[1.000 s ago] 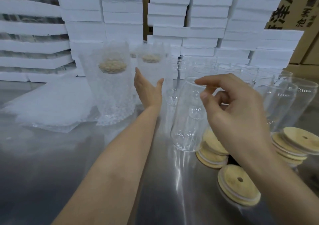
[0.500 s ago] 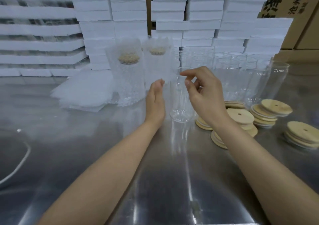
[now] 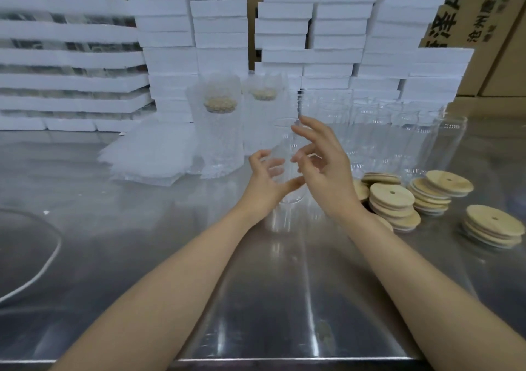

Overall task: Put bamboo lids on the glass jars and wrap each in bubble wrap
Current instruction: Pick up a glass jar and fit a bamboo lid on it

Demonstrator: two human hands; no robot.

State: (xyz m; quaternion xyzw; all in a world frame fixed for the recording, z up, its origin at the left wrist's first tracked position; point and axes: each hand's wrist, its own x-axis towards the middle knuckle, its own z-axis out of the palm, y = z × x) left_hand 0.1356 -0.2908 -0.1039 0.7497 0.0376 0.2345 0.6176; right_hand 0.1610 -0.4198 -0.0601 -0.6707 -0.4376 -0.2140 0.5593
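A clear empty glass jar (image 3: 284,151) stands upright just above the steel table (image 3: 170,257) at centre. My left hand (image 3: 266,184) grips its lower part, fingers on the left side and thumb under the right. My right hand (image 3: 324,168) hovers against the jar's right side with fingers spread, index tip near the rim, holding nothing. Stacks of round bamboo lids (image 3: 394,201) with a centre hole lie to the right. Two lidded jars wrapped in bubble wrap (image 3: 219,134) stand behind, beside a pile of bubble wrap sheets (image 3: 148,154).
A row of empty glass jars (image 3: 398,131) stands at the back right. More lid stacks (image 3: 492,228) lie near the right edge. White foam boxes (image 3: 313,37) are piled along the back, with cardboard cartons behind. A white cable (image 3: 42,259) curves at the left.
My left hand went from flat beside the jar to wrapped round its lower part. My right hand let go of the rim and spread its fingers.
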